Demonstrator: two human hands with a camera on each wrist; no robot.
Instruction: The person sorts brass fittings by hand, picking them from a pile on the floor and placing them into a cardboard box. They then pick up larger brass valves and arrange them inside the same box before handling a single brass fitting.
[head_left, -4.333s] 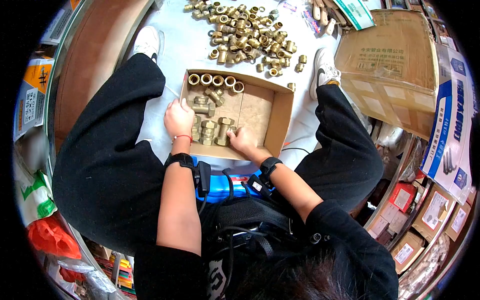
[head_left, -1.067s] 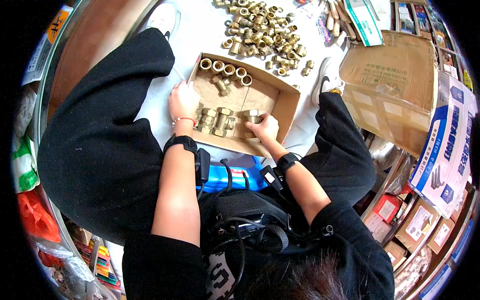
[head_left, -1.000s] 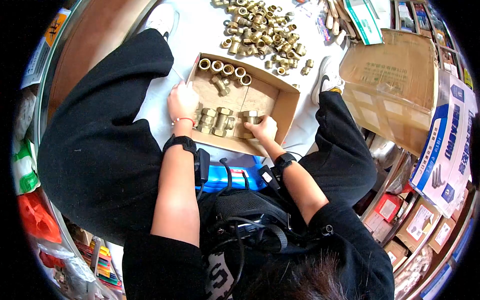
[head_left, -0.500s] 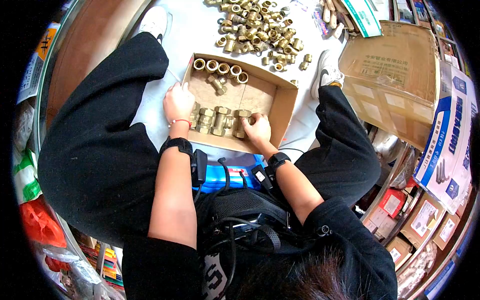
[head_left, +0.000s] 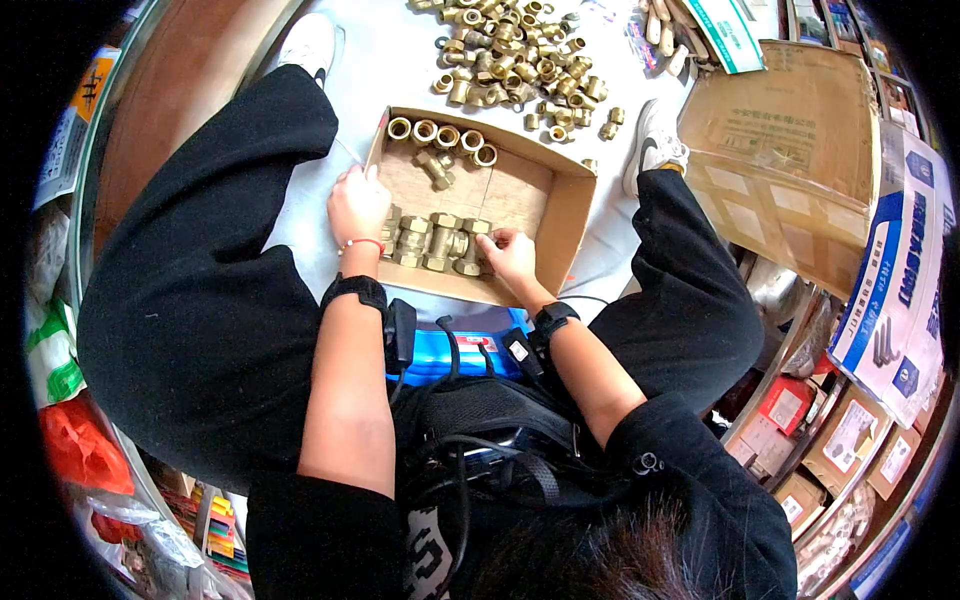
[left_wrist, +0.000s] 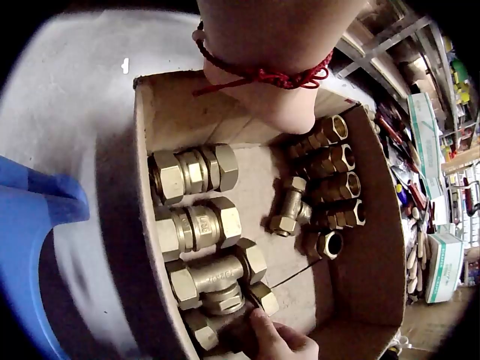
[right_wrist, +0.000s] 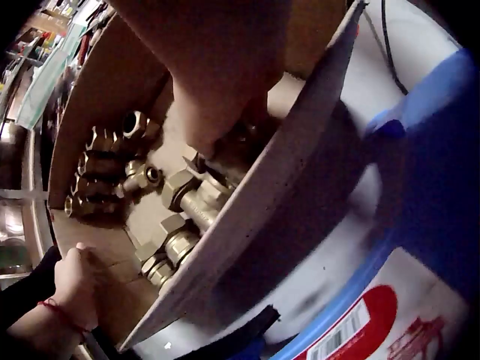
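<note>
Inside box [head_left: 564,218], near edge | right hand [head_left: 513,256] touches fitting [head_left: 473,254] | open room beyond

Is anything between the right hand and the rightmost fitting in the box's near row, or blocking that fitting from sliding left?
Nothing visible separates the right hand from the rightmost fitting: they touch. Leftward, the tee fitting lies close alongside, its side branch facing that fitting, and would likely block it.

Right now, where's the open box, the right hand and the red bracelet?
Open box [head_left: 566,225], head view: right wall.
Right hand [head_left: 513,258], head view: its back.
Red bracelet [left_wrist: 274,77], left wrist view: knot.
</note>
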